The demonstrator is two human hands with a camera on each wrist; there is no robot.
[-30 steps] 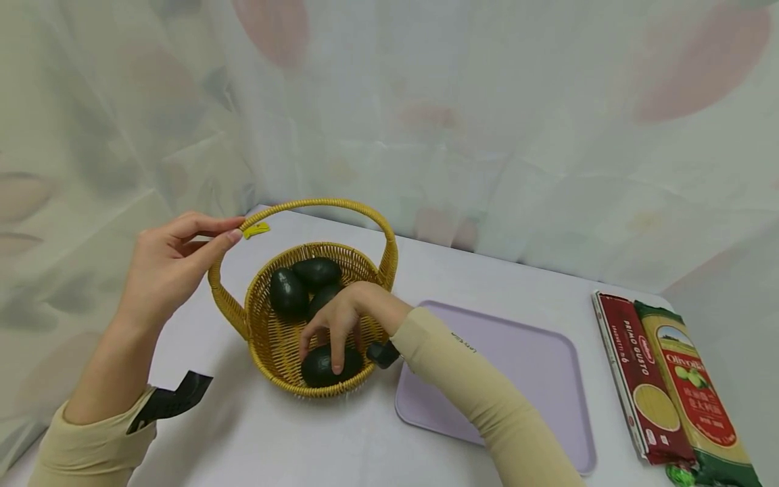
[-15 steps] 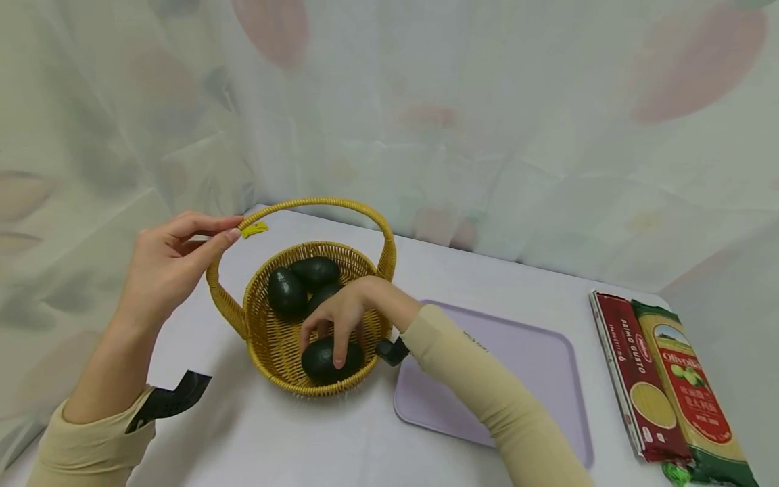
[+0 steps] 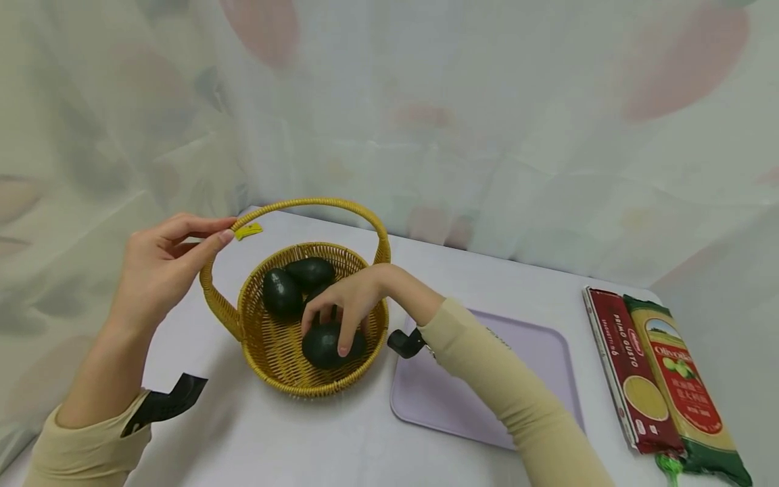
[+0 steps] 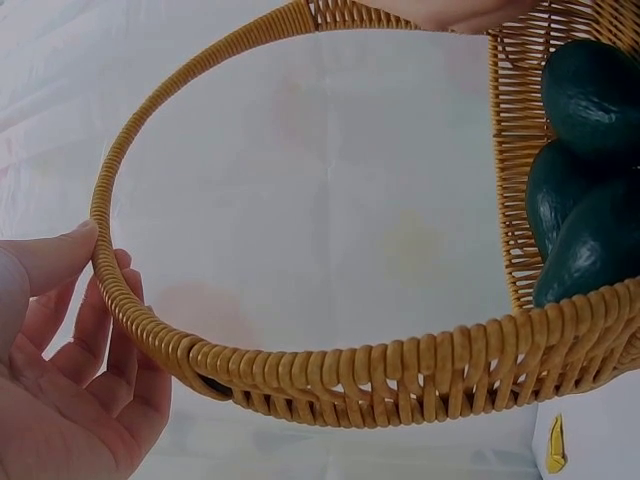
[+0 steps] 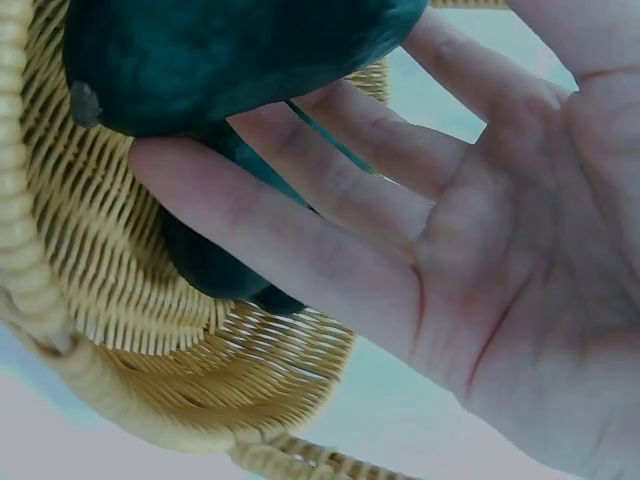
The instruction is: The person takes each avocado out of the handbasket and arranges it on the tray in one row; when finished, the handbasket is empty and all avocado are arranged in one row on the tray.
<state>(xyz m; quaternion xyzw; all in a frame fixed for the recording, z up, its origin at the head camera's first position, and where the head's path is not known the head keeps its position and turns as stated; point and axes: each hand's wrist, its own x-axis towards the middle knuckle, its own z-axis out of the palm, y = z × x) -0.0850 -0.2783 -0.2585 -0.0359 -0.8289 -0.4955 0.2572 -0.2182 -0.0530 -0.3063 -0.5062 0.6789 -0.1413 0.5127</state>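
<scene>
A round yellow wicker basket point(image 3: 268, 370) with a tall arched handle stands on the table. My left hand point(image 3: 159, 262) pinches the left side of that handle between thumb and fingers, as the left wrist view also shows. Inside the basket, my right hand point(image 3: 349, 297) grips a dark green avocado point(image 3: 328, 346) from above, thumb on its near side. In the right wrist view the avocado point(image 5: 230, 60) shows its stem end, with fingers under its edge. Several other avocados point(image 3: 282, 292) lie toward the back of the basket, one partly hidden by the right hand.
A lilac tray point(image 3: 450, 406) lies right of the basket, partly under the right forearm. Farther right are a red spaghetti pack point(image 3: 633, 379) and a yellow-green pasta bag point(image 3: 681, 379). A small yellow item point(image 3: 248, 231) lies behind the basket handle. A curtain backs the table.
My right hand has raised the avocado slightly from the basket's near side, its wrist shifting up and right. The left hand keeps its pinch on the handle.
</scene>
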